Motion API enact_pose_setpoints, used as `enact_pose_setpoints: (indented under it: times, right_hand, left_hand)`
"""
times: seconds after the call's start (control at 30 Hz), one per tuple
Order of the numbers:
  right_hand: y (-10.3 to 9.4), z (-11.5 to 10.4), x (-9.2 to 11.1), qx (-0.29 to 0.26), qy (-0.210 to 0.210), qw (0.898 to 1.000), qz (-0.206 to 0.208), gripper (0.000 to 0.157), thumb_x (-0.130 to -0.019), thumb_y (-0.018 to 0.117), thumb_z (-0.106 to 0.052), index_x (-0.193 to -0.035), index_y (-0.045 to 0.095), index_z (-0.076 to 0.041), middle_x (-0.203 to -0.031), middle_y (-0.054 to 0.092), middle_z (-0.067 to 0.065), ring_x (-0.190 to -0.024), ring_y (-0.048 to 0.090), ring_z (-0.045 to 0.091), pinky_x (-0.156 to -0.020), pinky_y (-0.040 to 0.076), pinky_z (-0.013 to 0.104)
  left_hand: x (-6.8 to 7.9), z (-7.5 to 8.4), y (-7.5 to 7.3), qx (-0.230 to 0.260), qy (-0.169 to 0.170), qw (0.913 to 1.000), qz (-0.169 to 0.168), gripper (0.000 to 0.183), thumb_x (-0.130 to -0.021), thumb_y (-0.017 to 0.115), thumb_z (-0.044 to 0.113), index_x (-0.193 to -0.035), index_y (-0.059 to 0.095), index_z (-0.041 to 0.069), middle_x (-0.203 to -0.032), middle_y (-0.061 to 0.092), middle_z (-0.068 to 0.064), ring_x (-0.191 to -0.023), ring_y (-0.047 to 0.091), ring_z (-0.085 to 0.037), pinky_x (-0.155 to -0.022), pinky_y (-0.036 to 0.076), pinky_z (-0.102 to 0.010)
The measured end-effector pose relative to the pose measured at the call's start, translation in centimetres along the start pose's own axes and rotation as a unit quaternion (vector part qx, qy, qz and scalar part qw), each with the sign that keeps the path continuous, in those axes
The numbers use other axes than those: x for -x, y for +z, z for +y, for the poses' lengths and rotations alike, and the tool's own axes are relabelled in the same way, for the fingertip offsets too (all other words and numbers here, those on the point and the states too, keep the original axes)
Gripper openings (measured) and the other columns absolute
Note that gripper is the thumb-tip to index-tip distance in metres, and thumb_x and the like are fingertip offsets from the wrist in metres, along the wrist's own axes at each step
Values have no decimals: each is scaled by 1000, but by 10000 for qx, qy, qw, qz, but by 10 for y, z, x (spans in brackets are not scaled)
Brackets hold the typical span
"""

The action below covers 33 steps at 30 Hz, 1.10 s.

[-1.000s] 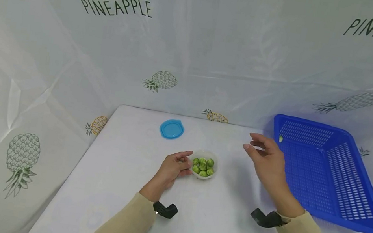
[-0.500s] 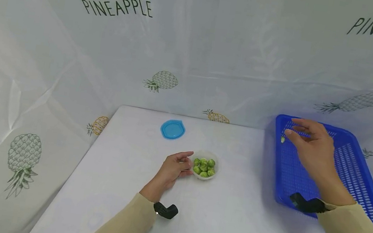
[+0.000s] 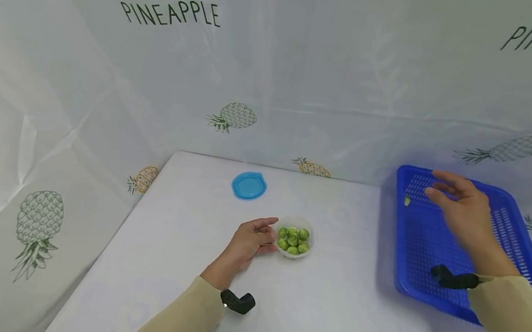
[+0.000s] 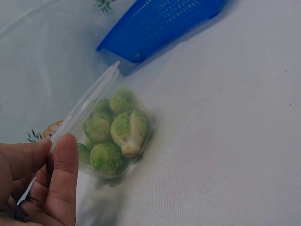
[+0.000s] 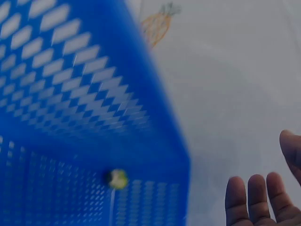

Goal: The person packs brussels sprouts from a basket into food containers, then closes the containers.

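Note:
Brussels sprouts point(image 3: 293, 240) fill a small clear plastic container point(image 4: 150, 120) on the white table. My left hand point(image 3: 249, 240) is at its left side; in the left wrist view the thumb and a finger pinch the rim. My right hand point(image 3: 466, 211) hangs over the blue plastic basket point(image 3: 413, 294), its fingers loosely bent, with nothing between them. A single Brussels sprout point(image 3: 407, 201) lies inside the basket in its far left corner. It also shows in the right wrist view as a small pale-green sprout point(image 5: 117, 179) against the blue mesh.
A light blue lid point(image 3: 249, 185) lies flat on the table point(image 3: 328, 305), behind the container. White sheeting point(image 3: 350, 76) printed with pineapples hangs along the back and left of the table. The basket takes up the table's right side.
My right hand has moved right, from beside the basket's left rim to over its inside. The left hand and the container have stayed in place; the whole head view has shifted slightly.

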State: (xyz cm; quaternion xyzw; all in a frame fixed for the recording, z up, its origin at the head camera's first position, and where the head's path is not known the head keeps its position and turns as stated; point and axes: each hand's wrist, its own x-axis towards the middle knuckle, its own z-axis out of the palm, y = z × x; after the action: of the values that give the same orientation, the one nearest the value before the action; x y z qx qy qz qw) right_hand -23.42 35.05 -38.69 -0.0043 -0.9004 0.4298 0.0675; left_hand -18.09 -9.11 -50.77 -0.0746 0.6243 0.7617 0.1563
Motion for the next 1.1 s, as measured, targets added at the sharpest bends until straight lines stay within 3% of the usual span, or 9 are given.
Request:
enact_pose_setpoints:
  times: [0.1,0.23,0.63,0.83,1.1]
  right_hand:
    - [-2,14,-11,-52,102,9997,-220,67,-105,58,-54,-163,42,-27,-158,45,28,-147,37,49,-105,41,68]
    - [-2,30,-23,12,197,9987,-475,70,-106,57,-53,-166,37,-22,-160,41,31,-146,34,54,-107,38,76]
    - [7,70,-52,97,107,9906,-1358,71,-110,58,-35,-168,26,-11,-166,29,32,-146,31,57,-111,34,80]
    - [14,78,-63,232,73,9862,-1638,68,-111,57,-31,-168,26,-9,-164,29,34,-145,33,60,-110,33,82]
    - [25,85,-73,527,47,9775,-2041,65,-111,55,-26,-165,29,-3,-166,23,36,-147,23,64,-112,29,83]
  left_hand:
    - [0,0,0,-1,16,10000,1,48,-101,64,-4,-147,61,6,-102,58,-3,-85,66,-15,-80,66,-28]
    - [0,-1,0,-3,35,10000,10,47,-101,64,-4,-147,62,6,-102,58,-3,-84,66,-14,-79,66,-28]
    - [1,-1,1,-38,52,10000,23,47,-100,65,-4,-146,62,4,-102,57,-4,-84,65,-15,-79,66,-28]
    - [0,-1,2,12,87,10000,-31,47,-101,64,-5,-147,60,2,-100,58,-3,-84,65,-14,-78,66,-27]
    - [-1,-2,1,26,112,9999,-34,46,-102,63,-4,-147,60,3,-98,58,-2,-85,65,-14,-78,65,-27]
